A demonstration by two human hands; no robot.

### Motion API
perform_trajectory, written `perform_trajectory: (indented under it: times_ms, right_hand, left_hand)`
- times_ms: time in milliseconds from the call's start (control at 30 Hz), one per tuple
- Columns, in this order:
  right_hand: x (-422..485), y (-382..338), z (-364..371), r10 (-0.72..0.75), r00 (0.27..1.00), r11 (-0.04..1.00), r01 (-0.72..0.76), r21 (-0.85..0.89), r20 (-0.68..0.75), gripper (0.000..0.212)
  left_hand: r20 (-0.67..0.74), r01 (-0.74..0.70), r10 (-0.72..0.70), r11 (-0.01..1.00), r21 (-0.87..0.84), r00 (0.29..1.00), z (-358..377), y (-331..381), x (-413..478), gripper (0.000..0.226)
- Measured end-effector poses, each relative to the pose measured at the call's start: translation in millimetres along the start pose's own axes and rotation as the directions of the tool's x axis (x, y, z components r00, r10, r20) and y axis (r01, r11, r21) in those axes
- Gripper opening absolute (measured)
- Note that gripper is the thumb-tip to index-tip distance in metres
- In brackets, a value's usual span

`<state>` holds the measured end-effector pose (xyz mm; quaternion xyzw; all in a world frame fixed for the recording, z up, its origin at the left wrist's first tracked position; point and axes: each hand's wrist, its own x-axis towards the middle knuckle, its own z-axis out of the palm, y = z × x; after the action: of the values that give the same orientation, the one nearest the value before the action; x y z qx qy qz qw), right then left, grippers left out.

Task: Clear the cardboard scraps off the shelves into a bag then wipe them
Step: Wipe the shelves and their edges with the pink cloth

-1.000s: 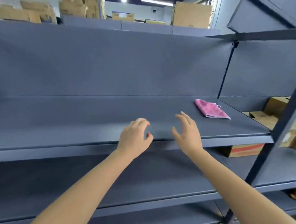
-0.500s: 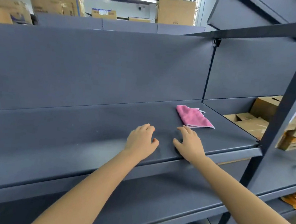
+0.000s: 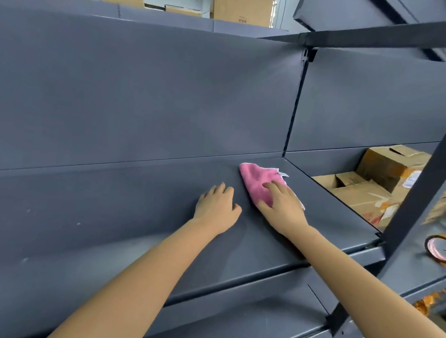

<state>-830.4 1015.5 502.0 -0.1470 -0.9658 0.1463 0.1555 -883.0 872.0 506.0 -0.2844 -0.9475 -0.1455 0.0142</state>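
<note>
Right hand (image 3: 281,204), fingers laid flat on the pink cloth (image 3: 256,180), should press evenly while sweeping the shelf (image 3: 131,201); left hand (image 3: 217,206) rests open beside the cloth.

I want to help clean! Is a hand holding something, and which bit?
Nothing is gripped. The right hand lies flat on the near end of the pink cloth; the left hand rests on the shelf.

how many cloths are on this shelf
1. The pink cloth lies toward the right end of the shelf, partly under the right hand, which rests on it. The left hand rests on bare shelf beside it. Neighbouring shelves are partly hidden.
</note>
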Motion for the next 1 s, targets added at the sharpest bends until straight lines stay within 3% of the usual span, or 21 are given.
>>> perform_trajectory:
  times_ms: [267,400,500,667,767,1000]
  right_hand:
    - [67.4,9.3,6.0,-0.055,0.998,0.998,0.055,-0.005,0.036,0.044]
    - [86.3,14.2,20.2,-0.026,0.975,0.993,0.051,-0.109,0.220,0.048]
    - [78.6,7.4,27.1,-0.083,0.944,0.978,0.139,-0.156,0.318,0.049]
    - [24.3,15.5,13.9,-0.181,0.925,0.965,0.232,-0.121,0.335,0.051]
    - [-6.7,51.0,-6.4,-0.106,0.934,0.970,0.173,-0.169,0.342,0.053]
    - [-8.5,131.3,-39.3,0.226,0.939,0.939,-0.139,-0.315,0.258,0.056]
  left_hand:
    - [0.069,0.164,-0.168,0.985,0.056,0.983,10.5,-11.4,26.1,0.057]
    - [0.090,0.174,-0.182,0.980,0.092,0.979,14.1,-12.3,29.7,0.060]
    - [0.112,0.181,-0.194,0.976,0.118,0.975,14.9,-13.0,32.1,0.060]
    - [0.120,0.175,-0.192,0.974,0.141,0.974,16.4,-14.0,34.1,0.061]
    - [0.131,0.171,-0.192,0.973,0.155,0.973,17.5,-14.2,33.7,0.061]
    - [0.146,0.201,-0.227,0.964,0.174,0.963,20.0,-9.4,35.4,0.066]
